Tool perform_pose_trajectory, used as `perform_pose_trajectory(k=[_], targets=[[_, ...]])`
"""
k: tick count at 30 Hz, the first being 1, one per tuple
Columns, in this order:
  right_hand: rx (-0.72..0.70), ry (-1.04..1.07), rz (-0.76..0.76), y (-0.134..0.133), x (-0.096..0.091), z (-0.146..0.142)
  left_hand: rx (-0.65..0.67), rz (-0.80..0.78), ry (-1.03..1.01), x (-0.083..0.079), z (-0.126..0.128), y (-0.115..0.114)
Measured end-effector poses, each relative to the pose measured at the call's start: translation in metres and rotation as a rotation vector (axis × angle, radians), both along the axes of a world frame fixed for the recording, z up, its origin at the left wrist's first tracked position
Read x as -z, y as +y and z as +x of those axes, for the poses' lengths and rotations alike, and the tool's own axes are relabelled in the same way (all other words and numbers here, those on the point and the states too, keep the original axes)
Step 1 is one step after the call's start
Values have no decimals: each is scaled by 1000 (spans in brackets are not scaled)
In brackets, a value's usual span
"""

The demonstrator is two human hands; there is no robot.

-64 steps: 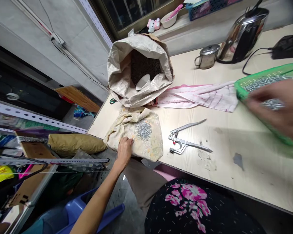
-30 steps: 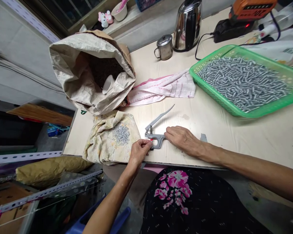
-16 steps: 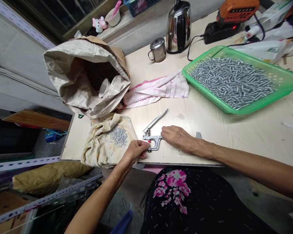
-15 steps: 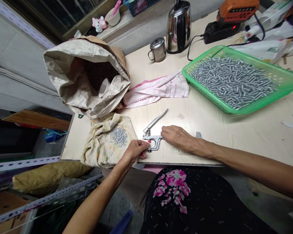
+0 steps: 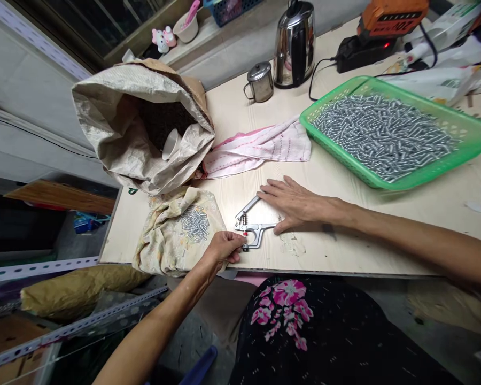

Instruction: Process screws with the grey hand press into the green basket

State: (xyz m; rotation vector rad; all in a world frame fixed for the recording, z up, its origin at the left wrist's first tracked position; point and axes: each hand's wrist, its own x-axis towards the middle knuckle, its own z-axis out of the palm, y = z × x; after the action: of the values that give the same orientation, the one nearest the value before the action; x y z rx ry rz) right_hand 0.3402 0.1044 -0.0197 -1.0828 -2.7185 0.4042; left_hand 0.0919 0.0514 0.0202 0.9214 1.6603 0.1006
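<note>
Grey metal snap-fastener pliers (image 5: 257, 235) lie on the table, with a spring and a red part near the jaws and the upper lever raised. My left hand (image 5: 226, 247) is closed in a pinch at the jaws; whatever is between the fingertips is too small to make out. My right hand (image 5: 296, 206) is open, its fingers spread over the end of the raised lever and its thumb by the end of the lower handle. Left of my left hand, a pile of small silvery metal tubes (image 5: 195, 223) rests on a crumpled yellowish cloth (image 5: 160, 243).
At the right stands a green basket (image 5: 356, 174) full of similar metal pieces. A large open sack (image 5: 100, 117) with a white cup (image 5: 171, 144) inside sits at the back left. Behind are a towel (image 5: 260, 147), a metal mug (image 5: 260, 83), a kettle (image 5: 292, 48) and an orange battery (image 5: 393, 18).
My right hand has moved up from the lower handle's end and spread its fingers over the raised lever. My left hand stays pinched at the jaws.
</note>
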Motion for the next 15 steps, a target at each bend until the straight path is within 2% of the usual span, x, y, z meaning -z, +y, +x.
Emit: perform_pose_trajectory(k=[8,11,13,15], targets=[[-5,25,-17,-11,-10,-5,-18,-3,0,0,1,0],[7,70,-23,-19,-8,-4,44,17,50,0,-2,-4],[24,84,-13,-23,-7,-6,166,203,194,-2,-1,-12],[44,93,-5,-27,-6,-9,329,535,387,-4,4,-19]])
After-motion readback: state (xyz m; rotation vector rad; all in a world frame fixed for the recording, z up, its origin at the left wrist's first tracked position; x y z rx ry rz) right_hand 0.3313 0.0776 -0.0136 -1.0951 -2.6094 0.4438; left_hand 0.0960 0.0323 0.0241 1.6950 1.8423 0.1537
